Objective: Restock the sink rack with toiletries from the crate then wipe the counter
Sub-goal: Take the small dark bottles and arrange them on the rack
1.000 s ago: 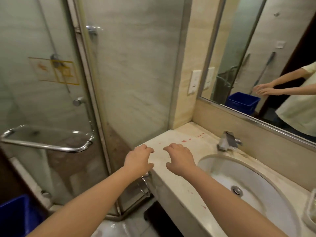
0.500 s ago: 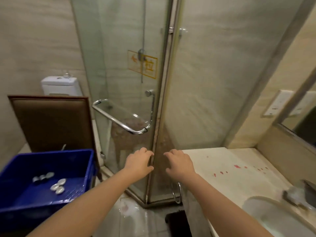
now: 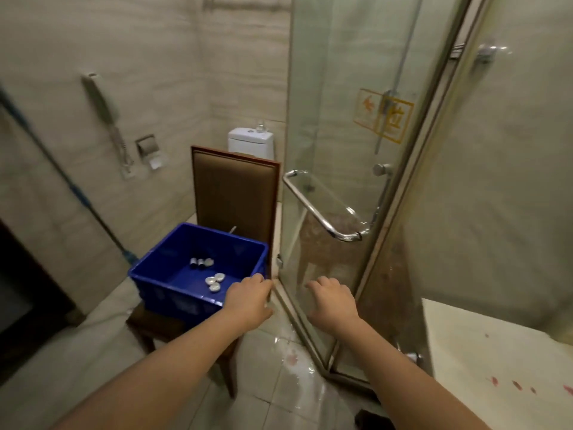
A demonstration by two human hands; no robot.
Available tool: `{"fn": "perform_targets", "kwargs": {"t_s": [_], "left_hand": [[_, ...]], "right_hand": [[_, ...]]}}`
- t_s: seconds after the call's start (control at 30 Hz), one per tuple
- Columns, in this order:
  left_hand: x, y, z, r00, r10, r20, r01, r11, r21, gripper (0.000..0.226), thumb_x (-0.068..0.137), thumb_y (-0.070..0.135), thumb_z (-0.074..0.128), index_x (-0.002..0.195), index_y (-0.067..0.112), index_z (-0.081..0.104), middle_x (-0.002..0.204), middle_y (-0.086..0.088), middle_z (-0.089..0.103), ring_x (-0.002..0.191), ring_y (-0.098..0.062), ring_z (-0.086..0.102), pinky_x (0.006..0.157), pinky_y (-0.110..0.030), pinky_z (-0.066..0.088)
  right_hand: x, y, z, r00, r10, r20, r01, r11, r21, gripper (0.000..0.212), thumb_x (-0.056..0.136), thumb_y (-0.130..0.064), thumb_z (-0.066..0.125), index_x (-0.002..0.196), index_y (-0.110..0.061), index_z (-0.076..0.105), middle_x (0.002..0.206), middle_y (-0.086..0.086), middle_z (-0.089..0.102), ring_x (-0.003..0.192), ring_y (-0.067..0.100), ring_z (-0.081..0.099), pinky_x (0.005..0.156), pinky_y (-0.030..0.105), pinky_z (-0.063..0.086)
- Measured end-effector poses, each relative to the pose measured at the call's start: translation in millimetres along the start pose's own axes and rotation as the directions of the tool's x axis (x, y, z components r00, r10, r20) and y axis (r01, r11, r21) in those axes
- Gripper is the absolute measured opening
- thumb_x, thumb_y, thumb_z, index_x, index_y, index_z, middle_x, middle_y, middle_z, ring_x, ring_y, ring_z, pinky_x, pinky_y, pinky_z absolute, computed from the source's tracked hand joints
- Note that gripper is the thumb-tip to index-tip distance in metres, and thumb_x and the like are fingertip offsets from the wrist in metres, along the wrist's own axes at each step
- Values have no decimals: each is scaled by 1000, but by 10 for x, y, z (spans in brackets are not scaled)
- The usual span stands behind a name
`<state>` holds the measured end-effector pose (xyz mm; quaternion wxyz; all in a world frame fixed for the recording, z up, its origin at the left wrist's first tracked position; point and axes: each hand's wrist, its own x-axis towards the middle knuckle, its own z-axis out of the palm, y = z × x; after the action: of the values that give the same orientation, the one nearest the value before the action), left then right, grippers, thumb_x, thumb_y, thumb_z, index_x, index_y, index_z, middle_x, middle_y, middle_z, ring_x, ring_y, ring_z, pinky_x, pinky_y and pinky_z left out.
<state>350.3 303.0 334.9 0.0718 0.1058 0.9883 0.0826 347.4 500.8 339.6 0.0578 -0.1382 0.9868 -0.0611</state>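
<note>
Left hand (image 3: pixel 248 301) hovers at the crate's (image 3: pixel 167 293) near right corner, right hand (image 3: pixel 333 302) before the shower door (image 3: pixel 335 119). They're apart, fingers loosely curled, holding nothing. Crate on a chair (image 3: pixel 235 193), toiletries (image 3: pixel 214 282) inside. The door's yellow sticker (image 3: pixel 384 116) is too blurred to read. Red spots (image 3: pixel 516 385) on the tabletop (image 3: pixel 496 342).

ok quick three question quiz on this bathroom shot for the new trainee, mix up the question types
1. True or false: the blue crate sits on the seat of the wooden chair.
2. What does the left hand hold? A) a small bottle B) a cloth C) nothing
3. Fill in the blank: the stains on the counter are ___ in colour.

Key: 1 true; 2 C; 3 red
</note>
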Motion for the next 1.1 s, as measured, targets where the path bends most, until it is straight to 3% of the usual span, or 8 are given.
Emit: {"fn": "perform_targets", "kwargs": {"t_s": [0.17, 0.33, 0.57, 0.87, 1.1], "left_hand": [[-198, -323, 37, 992, -124, 4, 123, 992, 26, 54, 87, 44, 64, 136, 29, 45, 132, 3, 48, 116, -19, 51, 90, -37, 49], [-229, -724, 50, 983, -185, -3, 185, 983, -5, 54, 87, 43, 64, 136, 30, 45, 136, 4, 46, 119, -17, 50, 92, -37, 49], [-97, -1617, 73, 983, -185, 10, 185, 983, -3, 54, 88, 44, 63, 137, 31, 45, 134, 4, 47, 119, -19, 51, 90, -36, 46], [147, -2862, -99, 986, -167, 29, 167, 986, 8, 56, 88, 44, 63, 139, 31, 43, 134, 5, 47, 120, -18, 50, 91, -37, 49], [349, -3345, -129, 987, -160, 20, 161, 986, -42, 53, 89, 44, 61, 138, 32, 44, 134, 6, 47, 121, -17, 50, 92, -36, 46]], "right_hand": [[171, -364, 81, 994, -105, 22, 105, 994, 31, 54, 83, -26, 59, 136, -25, 48, 127, 1, 52, 120, 24, 48, 97, 36, 40], [443, -790, 151, 984, -173, 32, 171, 984, 52, 40, 83, -29, 58, 122, -25, 54, 122, 1, 54, 116, 24, 49, 97, 37, 39], [1050, -1445, 397, 984, -158, 86, 158, 987, 5, 53, 86, -30, 60, 137, -23, 47, 130, 2, 51, 122, 24, 47, 100, 37, 40], [1791, -2329, 562, 988, -139, 67, 137, 990, 29, 49, 89, -24, 57, 137, -21, 46, 130, 3, 51, 117, 25, 47, 93, 34, 40], [2187, -2622, 588, 990, -126, 63, 124, 992, 27, 49, 89, -24, 57, 137, -22, 47, 131, 2, 51, 117, 24, 47, 94, 34, 40]]}}
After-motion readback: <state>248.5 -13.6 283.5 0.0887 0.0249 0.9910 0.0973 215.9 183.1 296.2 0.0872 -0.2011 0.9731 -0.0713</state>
